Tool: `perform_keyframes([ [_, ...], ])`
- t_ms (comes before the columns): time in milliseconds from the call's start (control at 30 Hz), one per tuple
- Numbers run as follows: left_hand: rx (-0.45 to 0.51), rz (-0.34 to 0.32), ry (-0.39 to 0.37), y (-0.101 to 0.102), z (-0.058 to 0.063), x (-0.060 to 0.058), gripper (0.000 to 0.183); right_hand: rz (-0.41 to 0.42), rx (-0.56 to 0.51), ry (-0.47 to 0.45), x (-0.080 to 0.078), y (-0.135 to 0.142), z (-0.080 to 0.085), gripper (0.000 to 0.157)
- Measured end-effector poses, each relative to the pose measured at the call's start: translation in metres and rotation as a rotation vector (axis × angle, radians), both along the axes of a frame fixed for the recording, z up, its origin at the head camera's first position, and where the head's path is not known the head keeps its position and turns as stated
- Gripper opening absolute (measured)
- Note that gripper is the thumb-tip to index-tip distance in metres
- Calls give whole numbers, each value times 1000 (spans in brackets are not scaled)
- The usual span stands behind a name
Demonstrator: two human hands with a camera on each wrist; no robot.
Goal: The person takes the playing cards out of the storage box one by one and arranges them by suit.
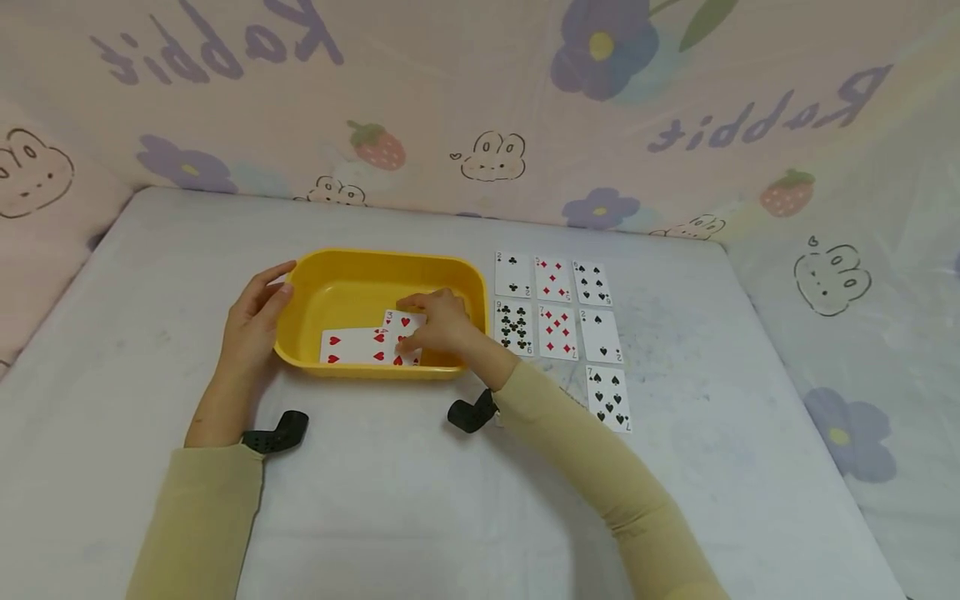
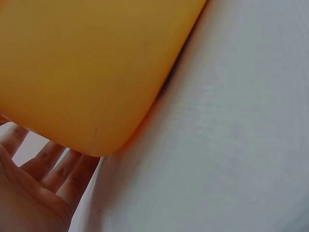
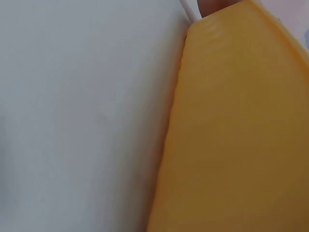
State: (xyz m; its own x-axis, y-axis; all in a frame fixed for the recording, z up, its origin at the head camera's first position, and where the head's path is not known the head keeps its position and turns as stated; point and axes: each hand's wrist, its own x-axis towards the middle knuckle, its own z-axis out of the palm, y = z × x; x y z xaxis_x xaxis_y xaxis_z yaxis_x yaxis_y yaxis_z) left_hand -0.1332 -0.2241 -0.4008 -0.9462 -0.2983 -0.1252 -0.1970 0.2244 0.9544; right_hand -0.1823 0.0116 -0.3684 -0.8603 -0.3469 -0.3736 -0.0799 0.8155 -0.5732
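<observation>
My left hand (image 1: pixel 251 325) grips the left end of a yellow plastic tub (image 1: pixel 307 365), thumb at the rim and fingers against the outer wall. In the left wrist view its fingers (image 2: pixel 72 176) lie spread along that wall. My right hand (image 1: pixel 442 323) reaches over the tub's near right side. Its thumb and index finger are apart above a heart card (image 1: pixel 391 322), the thumb overlapping the card's face. That card overlaps a four of hearts (image 1: pixel 356 346) lying sideways inside the tub. In the right wrist view the tub's outer wall (image 3: pixel 236 116) fills the right side.
Several playing cards lie face up in rows right of the tub, among them a two of clubs (image 1: pixel 512 275), a seven of diamonds (image 1: pixel 558 332) and a seven of spades (image 1: pixel 608 398). My right sleeve (image 1: pixel 600 467) crosses in front. A patterned curtain (image 1: pixel 450 100) hangs behind the white tabletop (image 1: pixel 360 492).
</observation>
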Motion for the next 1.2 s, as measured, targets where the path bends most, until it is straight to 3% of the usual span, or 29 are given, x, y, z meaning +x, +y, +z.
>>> perform_keyframes([
  [267, -1, 7, 11, 2, 2, 1, 41, 20, 15, -16, 4, 0, 0, 57],
  [567, -2, 13, 7, 3, 2, 0, 41, 62, 102, 32, 5, -2, 1, 66],
  [800, -23, 6, 7, 3, 2, 1, 42, -56, -110, -83, 4, 4, 1, 57],
  [933, -32, 15, -6, 2, 0, 1, 42, -79, -201, -142, 3, 7, 0, 52],
  [1200, -19, 3, -5, 0, -1, -1, 42, -100, -338, -113, 2, 8, -1, 46],
])
